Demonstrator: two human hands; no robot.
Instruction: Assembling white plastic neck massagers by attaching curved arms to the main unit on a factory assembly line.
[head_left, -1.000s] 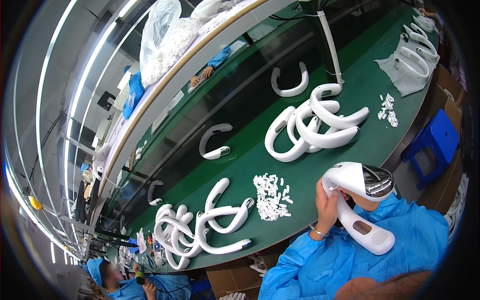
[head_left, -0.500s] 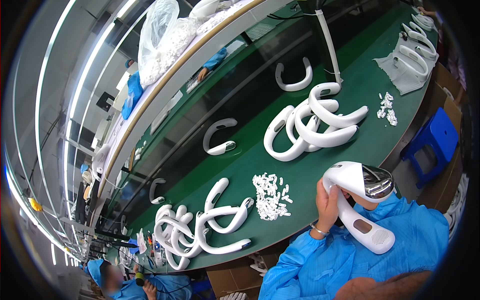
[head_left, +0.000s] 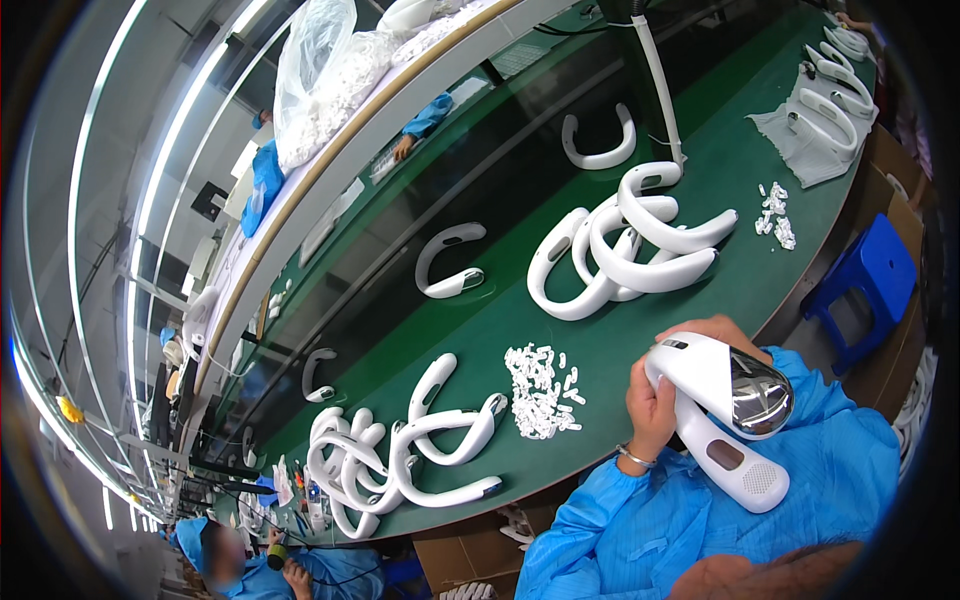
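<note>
In front of my chest I hold a white U-shaped neckband device (head_left: 697, 377). One end of it has a shiny dark mirror-like face; the other end shows a dark oval window and a dotted grille. My left hand (head_left: 652, 408) grips the bend at its left side, thumb on the white shell. Behind the device's upper edge lies my right hand (head_left: 718, 327), its fingers mostly hidden by the shell. Nearest on the green table (head_left: 610, 375) is a pile of small white parts (head_left: 540, 392). Beyond it, several similar neckbands (head_left: 600, 255) lie stacked.
More white neckbands (head_left: 400, 465) are heaped at left; single ones (head_left: 450, 262) lie on the dark green strip behind. A white pole (head_left: 657, 90) rises at the back. A blue stool (head_left: 862, 290) stands at right. A co-worker (head_left: 260, 570) sits at lower left.
The device's shiny end has tipped lower, and my right hand now shows above it. Single neckbands on the back strip have shifted right and slightly away.
</note>
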